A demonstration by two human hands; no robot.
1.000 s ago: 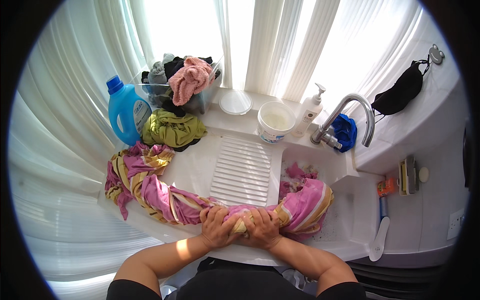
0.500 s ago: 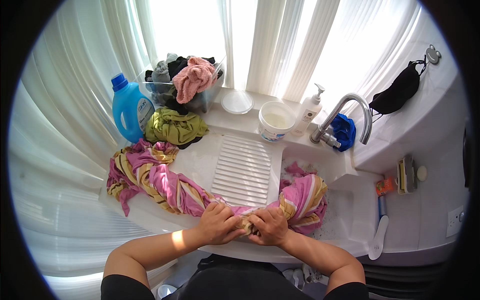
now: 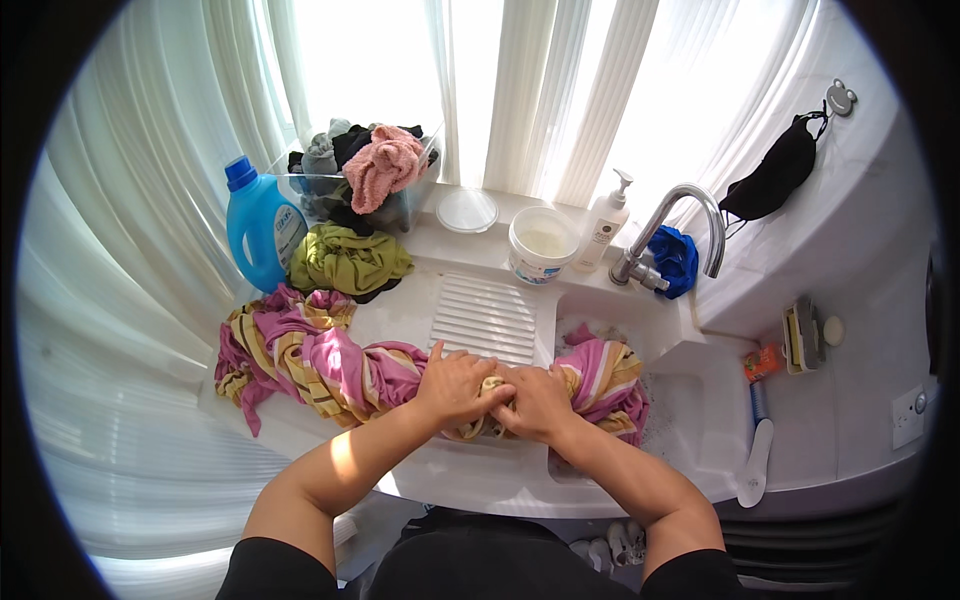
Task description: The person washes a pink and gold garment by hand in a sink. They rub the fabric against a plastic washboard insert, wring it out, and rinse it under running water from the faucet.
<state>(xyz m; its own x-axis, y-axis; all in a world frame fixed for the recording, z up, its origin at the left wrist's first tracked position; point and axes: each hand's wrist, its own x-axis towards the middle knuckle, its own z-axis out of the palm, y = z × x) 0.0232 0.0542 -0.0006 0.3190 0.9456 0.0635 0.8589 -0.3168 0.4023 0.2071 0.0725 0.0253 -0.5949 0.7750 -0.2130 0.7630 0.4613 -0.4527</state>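
A long pink and yellow striped cloth (image 3: pixel 330 362) stretches, bunched and twisted, across the front of the white sink unit. Both my hands meet on its middle, over the lower end of the ribbed washboard (image 3: pixel 484 322). My left hand (image 3: pixel 455 390) presses round the fabric, with the thumb toward the right hand. Closed on the same piece, my right hand (image 3: pixel 535 402) sits close beside it, and a small yellow fold pokes up between them. The cloth's right end hangs into the basin (image 3: pixel 690 410), where some suds show. Its left end lies heaped on the counter.
Behind the cloth are a blue detergent bottle (image 3: pixel 258 228), a green garment (image 3: pixel 350 258) and a clear bin (image 3: pixel 408 205) of clothes. A white tub (image 3: pixel 543 247), a pump bottle (image 3: pixel 602 225) and a curved faucet (image 3: pixel 708 215) line the back. A white-handled brush (image 3: pixel 757 462) lies right.
Both hands have moved away from my body onto the washboard's lower end. They are closer together, and the middle of the cloth is more bunched up. The view has shifted slightly.
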